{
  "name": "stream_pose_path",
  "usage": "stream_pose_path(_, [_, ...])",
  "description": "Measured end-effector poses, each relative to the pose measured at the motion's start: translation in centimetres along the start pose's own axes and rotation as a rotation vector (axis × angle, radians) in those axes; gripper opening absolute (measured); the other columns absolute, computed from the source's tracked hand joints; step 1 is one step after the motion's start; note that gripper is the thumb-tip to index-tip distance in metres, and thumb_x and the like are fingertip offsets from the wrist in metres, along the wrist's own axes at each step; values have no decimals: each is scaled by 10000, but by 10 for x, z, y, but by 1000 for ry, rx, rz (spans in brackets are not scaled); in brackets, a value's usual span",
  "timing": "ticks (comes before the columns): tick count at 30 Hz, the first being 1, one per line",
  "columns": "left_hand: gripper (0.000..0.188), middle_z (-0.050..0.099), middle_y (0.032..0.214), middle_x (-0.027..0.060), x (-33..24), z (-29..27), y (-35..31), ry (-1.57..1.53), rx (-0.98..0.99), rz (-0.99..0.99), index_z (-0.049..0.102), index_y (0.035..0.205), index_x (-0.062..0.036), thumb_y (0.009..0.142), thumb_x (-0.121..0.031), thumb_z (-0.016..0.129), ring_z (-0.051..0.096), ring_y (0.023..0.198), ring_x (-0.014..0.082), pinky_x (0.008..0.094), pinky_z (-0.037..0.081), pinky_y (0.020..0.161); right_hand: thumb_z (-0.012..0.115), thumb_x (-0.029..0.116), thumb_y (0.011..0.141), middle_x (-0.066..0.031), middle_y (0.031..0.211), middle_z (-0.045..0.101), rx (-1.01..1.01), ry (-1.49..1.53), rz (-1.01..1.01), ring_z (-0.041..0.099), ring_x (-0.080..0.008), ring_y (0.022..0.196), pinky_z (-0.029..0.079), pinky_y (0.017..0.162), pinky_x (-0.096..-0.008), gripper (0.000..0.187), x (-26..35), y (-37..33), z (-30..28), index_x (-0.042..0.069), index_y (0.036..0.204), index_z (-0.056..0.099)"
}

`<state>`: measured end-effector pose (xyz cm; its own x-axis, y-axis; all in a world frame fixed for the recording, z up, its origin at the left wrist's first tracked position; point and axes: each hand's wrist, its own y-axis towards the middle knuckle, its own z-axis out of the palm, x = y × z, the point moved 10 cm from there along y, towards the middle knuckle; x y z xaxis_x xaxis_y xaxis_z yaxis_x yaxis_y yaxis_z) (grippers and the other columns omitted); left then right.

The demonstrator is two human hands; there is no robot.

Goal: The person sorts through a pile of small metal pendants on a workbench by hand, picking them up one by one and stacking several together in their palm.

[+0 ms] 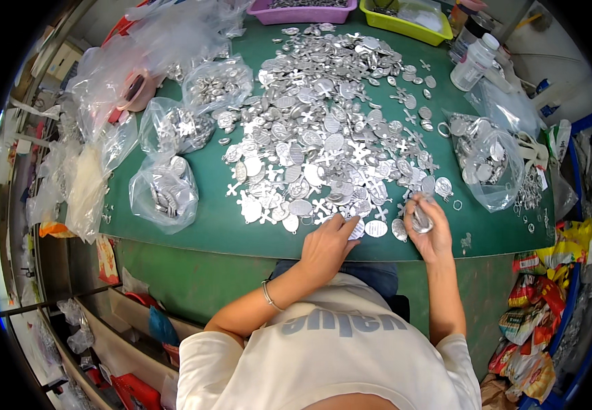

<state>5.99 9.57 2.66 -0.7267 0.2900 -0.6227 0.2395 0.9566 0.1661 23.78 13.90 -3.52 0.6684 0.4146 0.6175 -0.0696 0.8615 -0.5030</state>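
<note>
A wide heap of silver oval medals and small crosses spreads over the green table. My left hand, a bracelet on its wrist, is at the heap's near edge, with its fingers closed at the rim of a silver oval medal. In my right hand is a small stack of silver oval medals, gripped between curled fingers and thumb. Between the hands another oval medal lies flat on the table, and one more rests beside my right fingers.
Clear bags of metal pieces stand left and right of the heap. Purple and yellow-green trays sit at the far edge. A white bottle stands back right. Wire rings lie near the right edge.
</note>
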Motion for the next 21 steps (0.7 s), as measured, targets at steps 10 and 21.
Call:
stream_pose_path(10, [331,535,774,99,-2,5,4,79,13,21,577,1042,-59,726,-100,664,582,621,280,370,461,499,545,18,824,-64,688,575,185,-1097,-326,527,-125,482,404,440,-256,291,31,-24,39,-24,1111,530])
stream_pose_path(21, [181,604,824,114,53,33,-15,-1798,148,-639,580,951,4,841,-123,510,594,686,213,310,512,560,681,193,722,-66,761,531,286,-1974,-853,583,-266,592,421,480,-371,262,-21,-54,78,91,952,611])
